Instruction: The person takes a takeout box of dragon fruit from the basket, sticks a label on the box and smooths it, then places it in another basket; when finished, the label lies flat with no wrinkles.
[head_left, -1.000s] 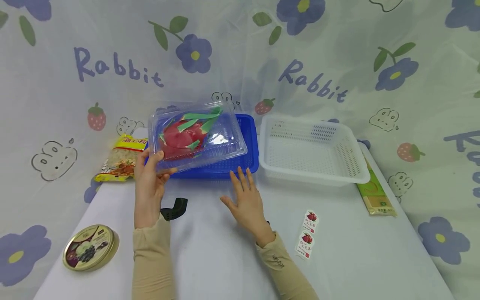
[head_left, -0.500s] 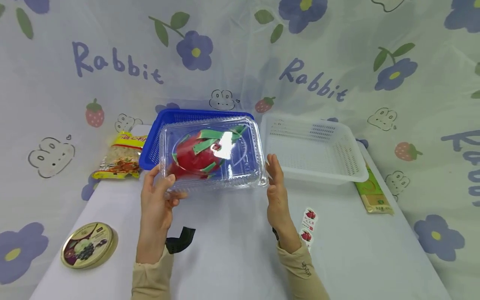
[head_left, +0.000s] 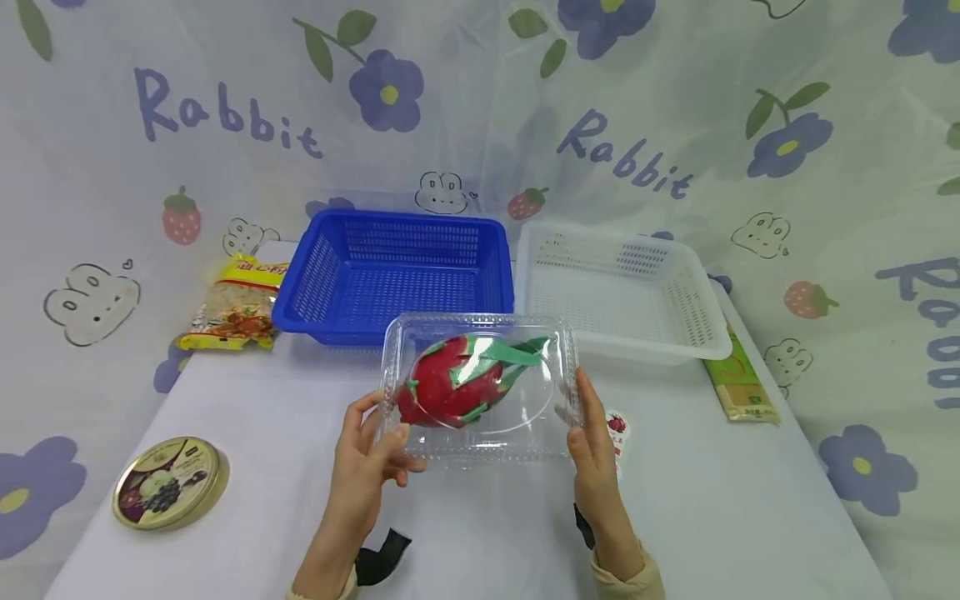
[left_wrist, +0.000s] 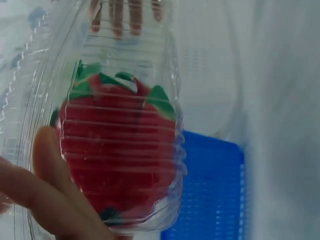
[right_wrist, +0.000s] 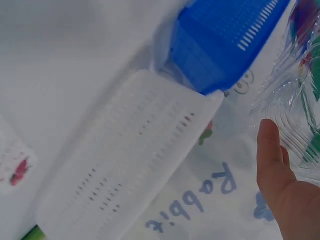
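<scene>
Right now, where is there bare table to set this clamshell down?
Bare cloth lies between the round tin and the left hand, directly under the clamshell. Right of the right hand, stickers crowd the near patch. Both the blue basket and white basket are empty.

The backdrop cloth (head_left: 480,100) reads "Rabbit" several times; other labels are illegible.
</scene>
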